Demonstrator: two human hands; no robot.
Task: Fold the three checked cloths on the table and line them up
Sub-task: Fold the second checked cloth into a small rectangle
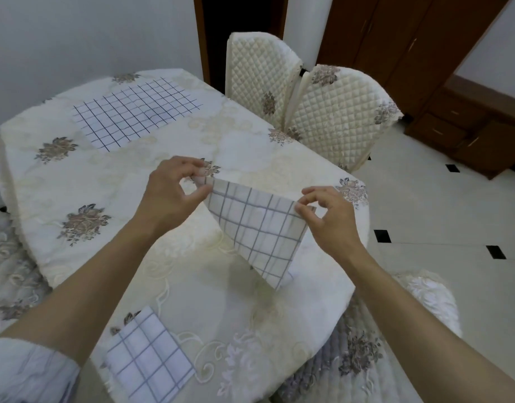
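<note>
A white cloth with a grey check (257, 228) hangs in the air over the middle of the table, doubled over, its lower edge close to the tablecloth. My left hand (172, 196) pinches its upper left corner and my right hand (326, 216) pinches its upper right corner. A second checked cloth (147, 365), folded into a small square, lies near the front edge by my left forearm. The third checked cloth (137, 112), with darker lines, lies spread flat at the far left of the table.
The table (84, 181) wears a cream embroidered cloth with flower motifs. Two quilted chairs (323, 112) stand at its far right side, another chair back (424, 301) at the near right. A brown wooden cabinet (453, 106) stands on the tiled floor beyond.
</note>
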